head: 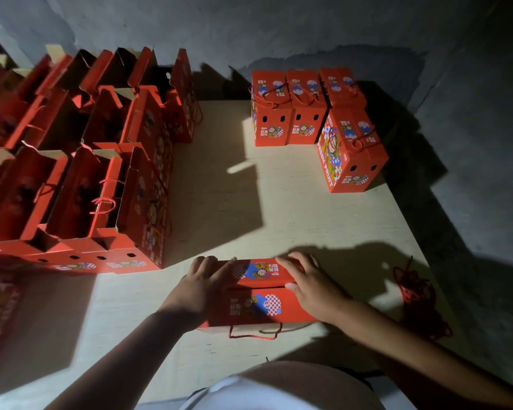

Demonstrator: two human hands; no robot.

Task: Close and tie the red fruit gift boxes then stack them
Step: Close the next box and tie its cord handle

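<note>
Head cam looking down: both hands are on the red gift box point(258, 294) sitting on the pale board point(249, 202) right in front of the person. Left hand point(203, 284) lies flat with fingers spread over the box's left end, pressing the top flap. Right hand point(310, 284) rests on the right end, fingers loosely spread, thumb at the flap seam. Tied boxes point(302, 110) sit far back, open ones point(80, 179) left, loose red cord point(418, 294) right.
</note>
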